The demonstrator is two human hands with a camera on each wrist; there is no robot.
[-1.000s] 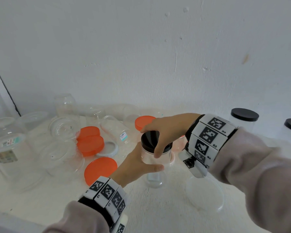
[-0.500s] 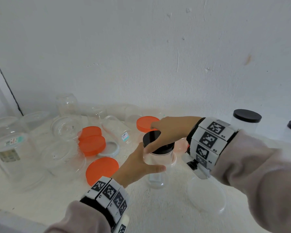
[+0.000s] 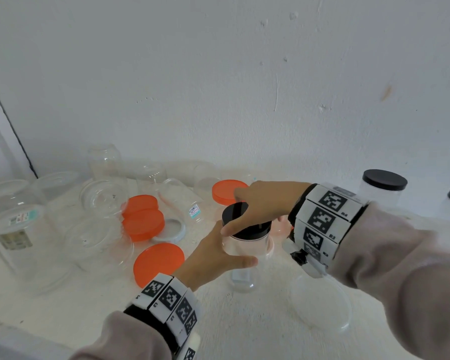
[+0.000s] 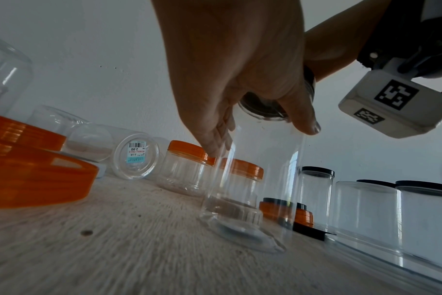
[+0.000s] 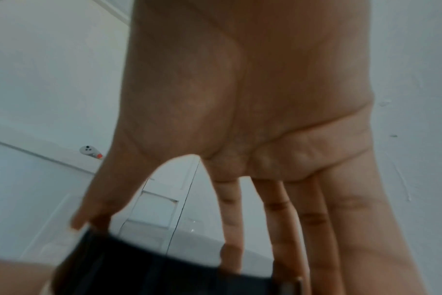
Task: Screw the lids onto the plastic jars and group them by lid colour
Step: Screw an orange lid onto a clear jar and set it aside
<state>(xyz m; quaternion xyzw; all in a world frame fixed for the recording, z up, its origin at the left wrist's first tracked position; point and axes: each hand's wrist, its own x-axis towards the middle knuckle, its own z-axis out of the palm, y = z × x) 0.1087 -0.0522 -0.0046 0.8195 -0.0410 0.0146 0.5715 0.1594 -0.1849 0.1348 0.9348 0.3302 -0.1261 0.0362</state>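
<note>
Your left hand (image 3: 213, 258) wraps its fingers and thumb around the clear jar (image 3: 244, 249), a smooth, straight-walled cylinder of transparent plastic standing upright on the desk (image 3: 244, 320), near the middle of its white, coarse-grained surface. Your right hand (image 3: 263, 203) arches over the top, thumb and fingertips gripping the rim of the black lid (image 3: 234, 213), a round matte cap seated on the jar's mouth. From the left wrist view the jar's (image 4: 260, 179) wall shows no label, and its base meets the desk (image 4: 114, 229) flat. To your left lie three loose orange lids (image 3: 158, 263), glossy flat discs, among several uncapped clear jars, some tipped on their sides. Two small orange-capped jars (image 4: 187, 169) stand behind the held one. At far right a black-capped jar (image 3: 382, 187) stands against the wall, well apart from your hands.
</note>
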